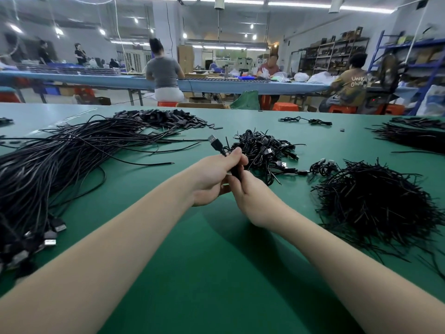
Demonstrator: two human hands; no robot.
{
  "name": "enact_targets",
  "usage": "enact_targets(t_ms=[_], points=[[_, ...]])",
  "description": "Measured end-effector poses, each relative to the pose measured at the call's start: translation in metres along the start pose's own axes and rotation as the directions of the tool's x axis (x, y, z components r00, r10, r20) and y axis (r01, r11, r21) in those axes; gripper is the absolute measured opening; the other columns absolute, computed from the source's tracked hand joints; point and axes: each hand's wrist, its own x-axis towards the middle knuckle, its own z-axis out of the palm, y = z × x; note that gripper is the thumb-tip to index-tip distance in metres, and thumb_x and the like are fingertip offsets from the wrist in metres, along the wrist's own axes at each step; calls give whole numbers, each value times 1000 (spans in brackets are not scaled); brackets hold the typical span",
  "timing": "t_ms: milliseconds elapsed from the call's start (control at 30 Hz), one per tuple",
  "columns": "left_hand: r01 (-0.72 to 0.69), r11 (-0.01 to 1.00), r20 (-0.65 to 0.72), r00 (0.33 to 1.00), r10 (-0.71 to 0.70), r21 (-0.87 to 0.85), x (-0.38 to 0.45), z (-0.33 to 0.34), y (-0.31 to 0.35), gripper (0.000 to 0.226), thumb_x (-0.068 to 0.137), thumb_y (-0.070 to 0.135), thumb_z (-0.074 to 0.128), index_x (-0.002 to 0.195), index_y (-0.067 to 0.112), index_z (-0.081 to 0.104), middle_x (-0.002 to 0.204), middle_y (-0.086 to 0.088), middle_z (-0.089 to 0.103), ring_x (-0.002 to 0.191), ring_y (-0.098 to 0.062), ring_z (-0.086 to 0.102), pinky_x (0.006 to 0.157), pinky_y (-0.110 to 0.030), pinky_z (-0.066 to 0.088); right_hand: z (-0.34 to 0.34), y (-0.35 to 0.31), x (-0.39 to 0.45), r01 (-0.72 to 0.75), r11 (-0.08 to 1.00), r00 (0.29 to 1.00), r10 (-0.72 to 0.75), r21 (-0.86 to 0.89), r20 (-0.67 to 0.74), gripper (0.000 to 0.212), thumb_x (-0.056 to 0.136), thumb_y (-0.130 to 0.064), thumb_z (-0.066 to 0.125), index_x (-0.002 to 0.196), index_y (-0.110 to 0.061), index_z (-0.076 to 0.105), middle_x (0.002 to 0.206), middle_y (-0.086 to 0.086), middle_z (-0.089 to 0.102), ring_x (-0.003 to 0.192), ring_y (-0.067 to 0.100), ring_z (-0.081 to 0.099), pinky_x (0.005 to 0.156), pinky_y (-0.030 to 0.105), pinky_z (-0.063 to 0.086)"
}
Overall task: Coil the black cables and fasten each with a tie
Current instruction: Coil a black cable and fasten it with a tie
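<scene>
1. two bare hands meet above the middle of the green tabletop (216, 273), both closed round one coiled black cable (234, 171).
2. left hand (212, 179): its fingers (234, 156) are curled over the top of the coil and grip it, with the thumb side hidden behind the bundle.
3. right hand (250, 201): its fingers (234, 183) are curled and pinch the lower part of the same coil, just under the left hand; i cannot tell whether a tie is between them.
4. the cable's usb plug (213, 140) sticks up and to the left, out past the left hand, clear of the tabletop.
5. just beyond the hands, touching nothing they hold, lies a pile of coiled cables (263, 148) with usb ends showing.
6. to the left, a large sheaf of straight black cables (60, 160) fans from the near left edge toward the far middle, its usb plugs bunched at the near left.
7. to the right, near the right forearm, sits a heap of short black ties (375, 203).
8. at the far side of the tabletop lies a spread of small flat black pieces (166, 119), and another dark bundle (414, 136) lies at the far right.
9. beyond the tabletop, other people sit at a long blue bench (216, 84).
</scene>
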Motion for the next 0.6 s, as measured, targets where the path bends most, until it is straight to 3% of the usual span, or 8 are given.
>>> enact_targets(t_ms=[133, 233, 300, 333, 400, 433, 500, 600], points=[[24, 990, 19, 999, -26, 137, -3, -8, 4, 34, 98, 43, 48, 94, 21, 73, 97, 4, 72, 83, -10, 66, 72, -22, 53, -3, 2, 0, -40, 999, 998, 39, -15, -50, 26, 104, -28, 29, 82, -18, 39, 73, -3, 46, 62, 16, 41, 51, 28, 25], [-106, 898, -181, 963, 199, 427, -3, -14, 9, 34, 94, 46, 53, 90, 20, 74, 98, 3, 75, 84, -8, 71, 72, -22, 53, -9, 6, 3, -105, 994, 994, 103, -42, -47, 29, 104, -25, 27, 81, -14, 40, 74, 0, 43, 72, 21, 41, 58, 27, 27], [-260, 616, -213, 781, 587, 743, -1, -24, 6, 25, 94, 32, 55, 109, 18, 70, 111, 2, 70, 102, -12, 66, 87, -28, 50, -15, 8, 4, -142, 987, 990, 143, -78, 7, 27, 103, -25, 26, 88, -10, 43, 73, 1, 43, 75, 22, 42, 65, 26, 30], [-301, 367, -57, 701, 711, 880, -3, -27, 4, 34, 94, 23, 55, 127, 16, 60, 128, -1, 62, 118, -15, 57, 99, -30, 44, -18, 8, 4, -153, 986, 987, 156, -66, 47, 27, 102, -25, 28, 87, -10, 43, 71, 1, 43, 70, 21, 42, 62, 27, 31], [-384, -77, 330, 655, 680, 920, -3, -33, -1, 55, 94, 14, 54, 146, 19, 38, 149, -2, 43, 137, -16, 39, 113, -33, 28, -26, 6, 4, -185, 983, 970, 186, -20, 158, 25, 100, -26, 30, 83, -12, 41, 67, 2, 45, 55, 17, 38, 50, 25, 30], [-414, -197, 441, 653, 616, 889, -2, -33, -4, 55, 95, 15, 53, 147, 22, 36, 149, 1, 43, 137, -15, 39, 114, -34, 24, -30, 6, 4, -207, 978, 953, 206, -20, 222, 24, 100, -26, 31, 82, -13, 41, 66, 1, 45, 51, 15, 36, 46, 23, 29], [-450, -264, 516, 653, 554, 853, -1, -32, -10, 46, 98, 20, 49, 143, 27, 43, 140, 5, 53, 129, -12, 49, 114, -33, 23, -40, 7, 3, -250, 968, 913, 244, -24, 326, 23, 100, -26, 31, 81, -15, 40, 63, 0, 41, 45, 13, 33, 43, 22, 27], [-497, -211, 521, 646, 557, 842, 0, -28, -16, 43, 95, 24, 43, 137, 24, 51, 135, 5, 57, 118, -17, 57, 104, -34, 38, -53, 8, 0, -271, 963, 889, 251, -1, 383, 22, 99, -23, 31, 80, -16, 39, 61, -1, 36, 44, 12, 29, 44, 23, 25]])
